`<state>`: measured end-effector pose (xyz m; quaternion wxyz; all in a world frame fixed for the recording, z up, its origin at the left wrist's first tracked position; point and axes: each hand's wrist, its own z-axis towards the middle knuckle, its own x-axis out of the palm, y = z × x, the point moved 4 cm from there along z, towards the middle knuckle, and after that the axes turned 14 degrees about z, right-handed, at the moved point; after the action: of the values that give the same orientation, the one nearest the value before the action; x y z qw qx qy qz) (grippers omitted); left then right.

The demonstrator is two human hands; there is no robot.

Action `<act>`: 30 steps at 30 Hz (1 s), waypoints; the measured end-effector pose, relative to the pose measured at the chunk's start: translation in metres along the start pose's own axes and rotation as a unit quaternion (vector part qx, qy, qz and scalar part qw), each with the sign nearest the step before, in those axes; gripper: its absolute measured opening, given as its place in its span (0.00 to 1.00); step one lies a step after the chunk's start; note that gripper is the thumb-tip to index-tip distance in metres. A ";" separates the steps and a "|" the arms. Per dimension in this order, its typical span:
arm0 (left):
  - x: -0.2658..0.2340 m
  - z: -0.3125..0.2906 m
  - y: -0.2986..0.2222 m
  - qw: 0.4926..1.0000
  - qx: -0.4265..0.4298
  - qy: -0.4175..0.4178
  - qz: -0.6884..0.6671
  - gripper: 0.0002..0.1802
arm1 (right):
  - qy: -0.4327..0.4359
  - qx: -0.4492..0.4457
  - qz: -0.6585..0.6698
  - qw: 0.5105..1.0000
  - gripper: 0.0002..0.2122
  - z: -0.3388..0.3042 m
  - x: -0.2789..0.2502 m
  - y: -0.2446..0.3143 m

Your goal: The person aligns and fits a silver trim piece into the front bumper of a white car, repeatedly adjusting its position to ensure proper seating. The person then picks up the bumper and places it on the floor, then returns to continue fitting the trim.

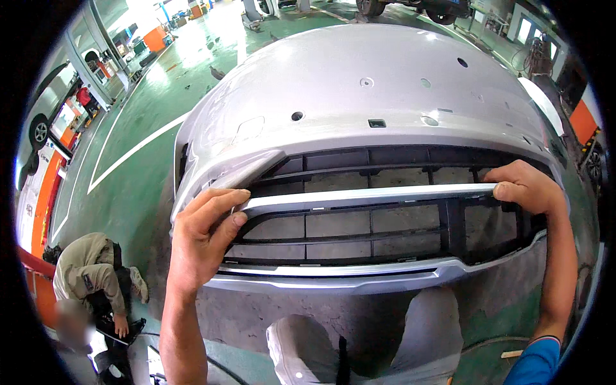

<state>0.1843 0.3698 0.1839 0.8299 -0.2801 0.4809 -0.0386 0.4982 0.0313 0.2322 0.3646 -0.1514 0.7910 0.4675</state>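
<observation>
A large silver-grey car bumper (385, 70) lies in front of me with its grille side toward my legs. Across its black lattice grille (453, 224) runs a long, slim silver trim strip (372, 194). My left hand (204, 228) is closed on the strip's left end, thumb and fingers pinching it. At the other end, my right hand (529, 186) grips the strip between thumb and fingers, some of them hidden behind it. Whether the strip is seated in the grille or just resting on it, I cannot tell. A lower silver edge piece (346, 271) borders the grille nearest me.
Another person (90, 273) crouches low on the left, one hand at a dark part on the floor. A dark hose (224, 369) runs along the floor near my legs. A raised car (48, 122) stands at far left, orange panels (584, 119) at right.
</observation>
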 end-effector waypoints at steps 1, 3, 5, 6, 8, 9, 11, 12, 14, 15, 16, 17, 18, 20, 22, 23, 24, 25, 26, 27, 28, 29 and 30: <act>0.000 0.000 -0.001 1.000 0.014 -0.003 0.027 0.15 | -0.004 0.001 0.004 1.000 0.30 0.000 0.001 0.002; -0.001 -0.001 -0.004 0.996 0.040 -0.011 0.082 0.15 | -0.004 0.003 0.008 1.000 0.29 -0.001 0.002 -0.002; -0.002 0.001 -0.007 0.986 0.091 -0.027 0.134 0.15 | -0.004 0.008 0.013 1.000 0.29 0.001 0.003 -0.002; -0.002 0.002 -0.007 0.984 0.102 -0.028 0.142 0.15 | -0.003 0.017 0.014 1.000 0.29 0.000 0.002 0.001; -0.002 0.004 -0.014 0.982 0.096 -0.004 0.159 0.15 | -0.001 0.008 0.008 1.000 0.29 -0.001 0.001 -0.004; 0.000 0.005 -0.014 0.981 0.100 -0.007 0.168 0.15 | -0.003 0.010 0.003 1.000 0.29 -0.001 0.000 -0.003; -0.001 0.007 -0.018 0.977 0.114 -0.011 0.178 0.15 | -0.011 0.012 -0.005 1.000 0.30 -0.002 -0.001 0.000; 0.003 0.008 -0.018 0.976 0.124 -0.022 0.176 0.16 | -0.006 0.018 -0.012 1.000 0.30 -0.003 -0.003 0.002; 0.006 0.012 -0.022 0.974 0.135 -0.010 0.180 0.16 | -0.001 0.014 -0.023 1.000 0.29 -0.001 -0.002 0.002; 0.008 0.014 -0.022 0.974 0.133 0.000 0.181 0.16 | 0.002 0.011 -0.028 1.000 0.29 0.000 -0.002 0.001; 0.008 0.016 -0.022 0.976 0.131 0.017 0.175 0.16 | 0.000 0.009 -0.037 0.999 0.28 0.000 -0.001 0.001; 0.008 0.017 -0.020 0.978 0.126 0.029 0.163 0.16 | 0.003 -0.008 -0.059 0.998 0.28 0.003 0.000 -0.004; 0.007 0.015 -0.018 0.981 0.109 0.041 0.158 0.15 | -0.001 -0.012 -0.054 0.998 0.28 0.006 0.003 -0.004; 0.002 0.012 -0.017 0.985 0.077 0.058 0.143 0.14 | -0.010 -0.007 -0.071 0.997 0.29 0.010 0.009 -0.007; 0.006 0.021 -0.014 0.998 0.046 0.047 0.008 0.14 | -0.041 0.012 -0.125 0.991 0.30 -0.018 -0.016 0.015; -0.001 0.019 -0.009 0.996 -0.013 0.068 -0.049 0.15 | -0.024 -0.002 -0.109 0.994 0.31 -0.006 -0.007 0.001; -0.013 0.016 -0.004 0.994 -0.044 0.065 -0.072 0.15 | -0.009 0.003 -0.097 0.995 0.31 0.005 0.002 -0.012; -0.017 0.015 0.004 0.987 -0.087 0.031 -0.128 0.16 | -0.005 0.024 -0.101 0.995 0.32 0.005 0.002 -0.016; -0.028 0.011 0.010 0.988 -0.071 -0.021 -0.136 0.17 | -0.011 0.030 -0.082 0.996 0.35 0.005 0.002 -0.013; -0.038 0.005 0.020 0.986 -0.054 -0.072 -0.143 0.18 | -0.019 0.021 -0.092 0.995 0.36 0.007 0.003 -0.024; -0.044 0.001 0.029 0.982 -0.073 -0.092 -0.148 0.19 | -0.013 0.007 -0.057 0.998 0.36 0.010 0.007 -0.025; -0.046 -0.003 0.034 0.979 -0.075 -0.105 -0.157 0.20 | -0.009 -0.004 -0.059 0.998 0.35 0.007 0.003 -0.022; -0.049 -0.009 0.038 0.984 -0.085 -0.092 -0.126 0.21 | -0.006 -0.014 -0.060 0.998 0.34 0.005 -0.001 -0.019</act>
<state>0.1429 0.4137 0.1993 0.8324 -0.4098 0.3652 -0.0760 0.5122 0.0257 0.2195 0.3941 -0.2012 0.7716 0.4570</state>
